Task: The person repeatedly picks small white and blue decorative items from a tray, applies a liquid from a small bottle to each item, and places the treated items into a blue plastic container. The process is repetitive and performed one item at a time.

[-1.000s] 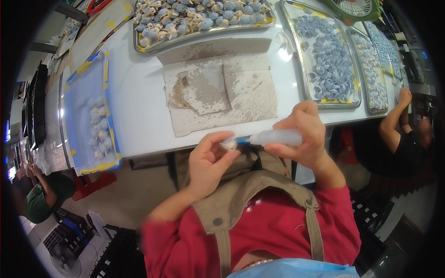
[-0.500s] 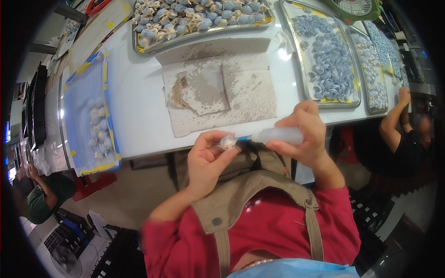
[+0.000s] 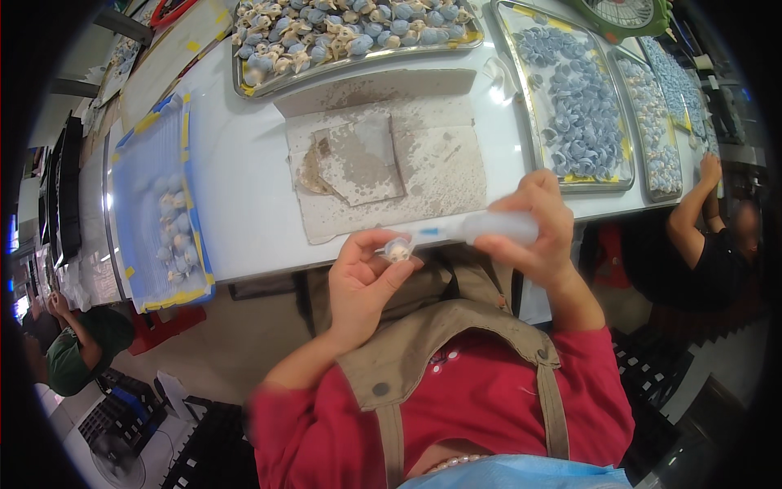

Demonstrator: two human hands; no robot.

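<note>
Just in front of the table edge, my left hand (image 3: 364,281) pinches a small doll head (image 3: 397,250), cream-faced with a pale grey-blue part around it. My right hand (image 3: 544,232) is wrapped around a translucent white squeeze bottle (image 3: 501,227) held on its side. The bottle's thin nozzle with a blue piece (image 3: 430,232) points left, near the head's upper right side. Whether the tip touches the head is too blurred to tell. Beyond both hands lies a stained, folded cardboard sheet (image 3: 444,175) with a smaller square piece on it.
A metal tray (image 3: 358,59) of blue-and-cream heads stands at the back. Another tray (image 3: 582,184) holds grey-blue shells on the right, beside a narrower tray (image 3: 664,194). At left is a blue tray (image 3: 134,244) with several heads. A green fan (image 3: 623,12) stands far right; co-workers sit at both sides.
The bottle and my right hand have shifted slightly right and up, drawing the nozzle away from the face of the head. My left hand has barely moved, with the head turned a little.
</note>
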